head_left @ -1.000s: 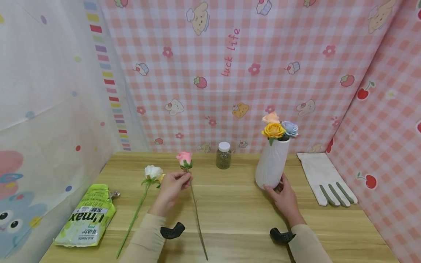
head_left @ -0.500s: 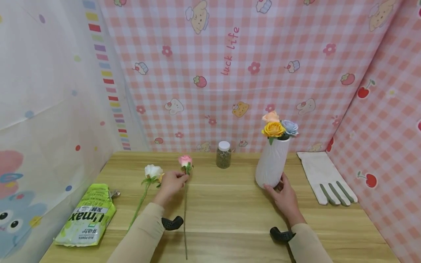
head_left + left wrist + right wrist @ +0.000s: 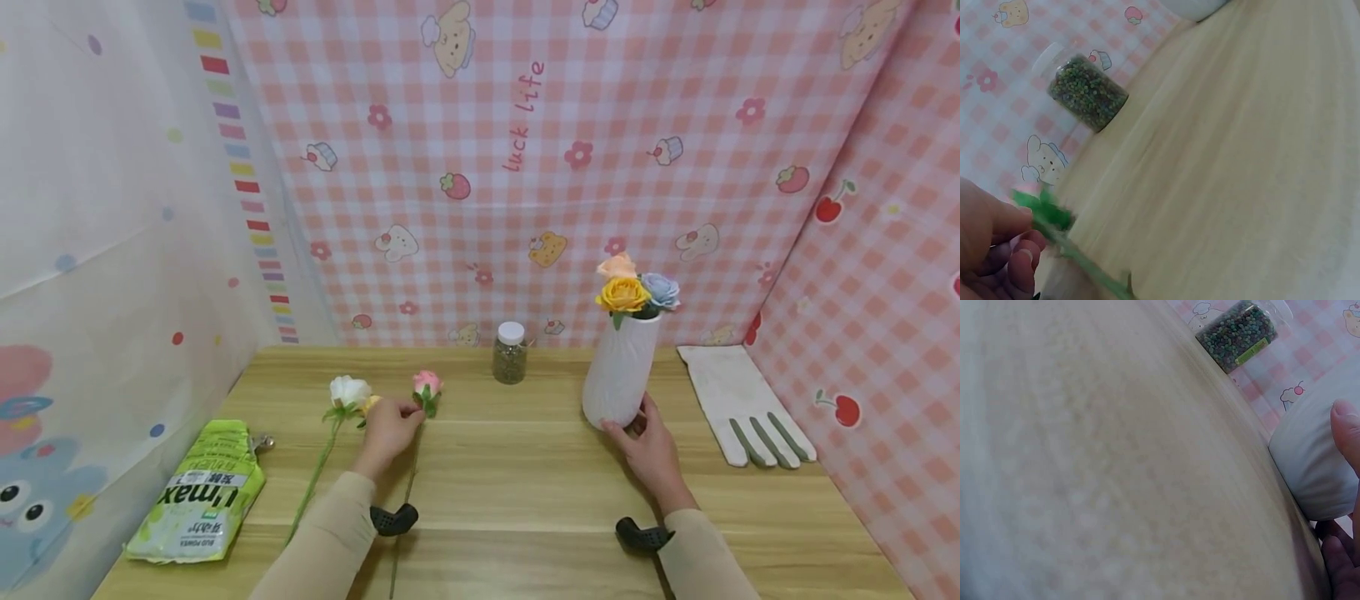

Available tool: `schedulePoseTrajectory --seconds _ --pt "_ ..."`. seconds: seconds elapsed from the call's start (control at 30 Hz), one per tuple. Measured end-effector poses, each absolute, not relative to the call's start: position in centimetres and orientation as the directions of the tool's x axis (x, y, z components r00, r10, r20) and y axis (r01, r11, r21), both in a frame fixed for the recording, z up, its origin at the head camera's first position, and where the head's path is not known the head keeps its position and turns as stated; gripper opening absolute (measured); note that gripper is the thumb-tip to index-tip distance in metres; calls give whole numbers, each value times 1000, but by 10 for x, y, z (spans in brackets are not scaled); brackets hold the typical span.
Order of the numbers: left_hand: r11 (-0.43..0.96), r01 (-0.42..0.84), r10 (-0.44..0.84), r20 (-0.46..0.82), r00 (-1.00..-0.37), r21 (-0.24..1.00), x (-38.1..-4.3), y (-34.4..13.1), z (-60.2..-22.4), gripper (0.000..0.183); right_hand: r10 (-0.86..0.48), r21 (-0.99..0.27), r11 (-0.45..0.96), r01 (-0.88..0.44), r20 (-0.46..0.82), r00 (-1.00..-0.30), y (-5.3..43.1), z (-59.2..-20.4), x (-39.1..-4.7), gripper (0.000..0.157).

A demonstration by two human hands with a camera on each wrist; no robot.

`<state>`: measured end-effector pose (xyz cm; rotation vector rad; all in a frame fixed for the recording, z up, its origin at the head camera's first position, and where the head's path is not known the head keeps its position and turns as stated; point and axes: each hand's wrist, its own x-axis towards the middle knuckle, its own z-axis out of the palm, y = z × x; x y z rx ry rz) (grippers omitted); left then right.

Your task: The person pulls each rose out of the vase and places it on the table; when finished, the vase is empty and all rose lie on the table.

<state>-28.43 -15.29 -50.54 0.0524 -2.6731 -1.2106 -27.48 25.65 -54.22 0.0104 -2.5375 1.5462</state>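
My left hand [image 3: 390,429] pinches the stem of a pink rose [image 3: 427,385] just below its bloom, low over the table. In the left wrist view, thumb and fingers close on the green stem [image 3: 1088,265] under the leaves. A white rose [image 3: 348,390] lies to the left, and a yellow flower [image 3: 371,403] is partly hidden behind this hand. My right hand [image 3: 651,454] grips the base of a ribbed white vase [image 3: 618,375], which leans slightly to the right. Yellow [image 3: 622,294], peach and blue roses stand in it. In the right wrist view, the thumb presses the vase [image 3: 1313,456].
A white-capped jar [image 3: 511,358] of small green grains stands at the back between the hands. A green bag [image 3: 198,496] lies at the left, and a white glove [image 3: 738,400] lies at the right. Patterned cloth [image 3: 525,183] walls the table's back and sides.
My left hand has lowered the pink rose, and its stem's lower end has swung left. The right hand and the vase have stayed in place.
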Motion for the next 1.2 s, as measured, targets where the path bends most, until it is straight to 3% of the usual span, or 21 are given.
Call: schedulePoseTrajectory --seconds 0.27,0.53,0.8,1.2 --pt "667 172 -97 313 -945 725 -255 -159 -505 11 86 -873 481 -84 142 -986 256 -543 -275 94" --pt "647 187 -81 310 -947 739 -218 -161 -512 13 88 -862 498 -99 163 -983 260 -539 -277 94" --pt "688 152 -63 268 -961 709 -210 -158 -533 20 93 -858 506 -90 158 -983 260 -543 -277 95" --pt "756 170 -77 344 -936 632 -203 -162 -536 10 84 -861 503 -81 142 -986 258 -543 -275 97"
